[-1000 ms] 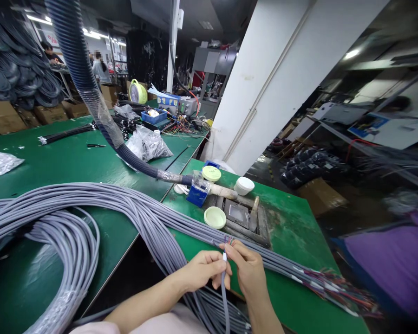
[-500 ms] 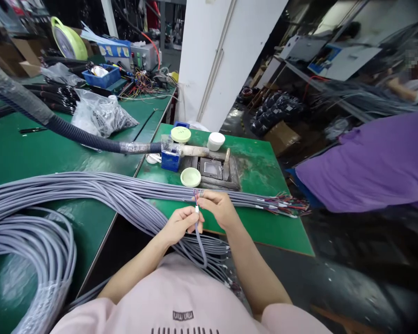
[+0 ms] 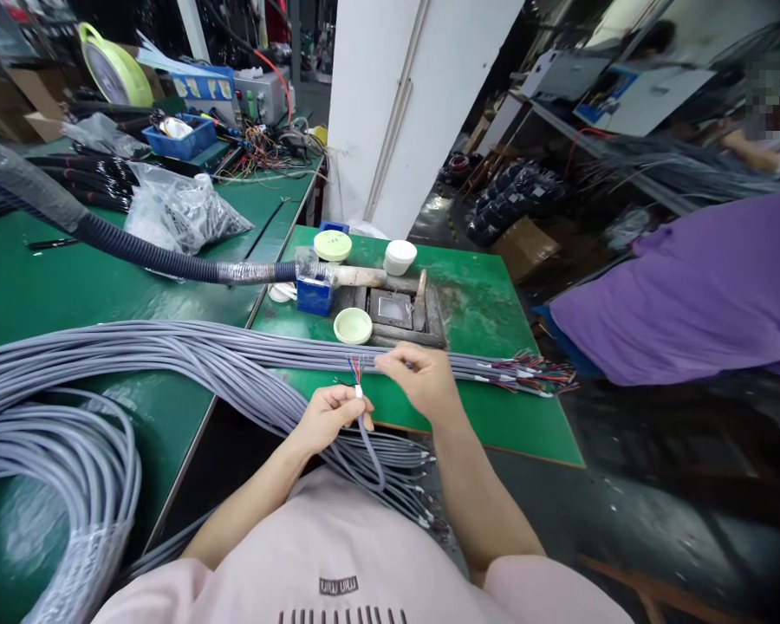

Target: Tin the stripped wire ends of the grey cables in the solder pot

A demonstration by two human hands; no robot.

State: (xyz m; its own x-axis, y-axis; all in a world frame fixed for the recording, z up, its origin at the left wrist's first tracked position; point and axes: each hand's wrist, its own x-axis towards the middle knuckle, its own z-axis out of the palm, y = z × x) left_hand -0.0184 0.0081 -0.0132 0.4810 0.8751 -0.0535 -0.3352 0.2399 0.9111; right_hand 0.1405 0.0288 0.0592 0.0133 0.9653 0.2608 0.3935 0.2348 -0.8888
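Note:
Pinched in my left hand [image 3: 333, 416] is one grey cable [image 3: 370, 452], just below the white band at its end. Thin red, blue and white wires [image 3: 356, 371] fan upward out of that band. My right hand [image 3: 422, 374] hovers to the right of the wires, apart from them, its thumb and index finger pressed together; whether anything is between them is too small to tell. Behind both hands a long bundle of grey cables [image 3: 188, 334] runs across the green table, its stripped, coloured ends [image 3: 539, 374] at the right.
Beyond the bundle are a solder pot [image 3: 395, 308], a pale green bowl [image 3: 353, 326], a white tub [image 3: 400, 256] and a blue box [image 3: 313, 295] with a hose [image 3: 149, 256]. Coiled cables [image 3: 71, 442] lie at left. A person in purple [image 3: 689, 286] is at right.
My right hand has moved off the wires, to the right. The wires now stand fanned out above my left hand, which has shifted slightly left in view.

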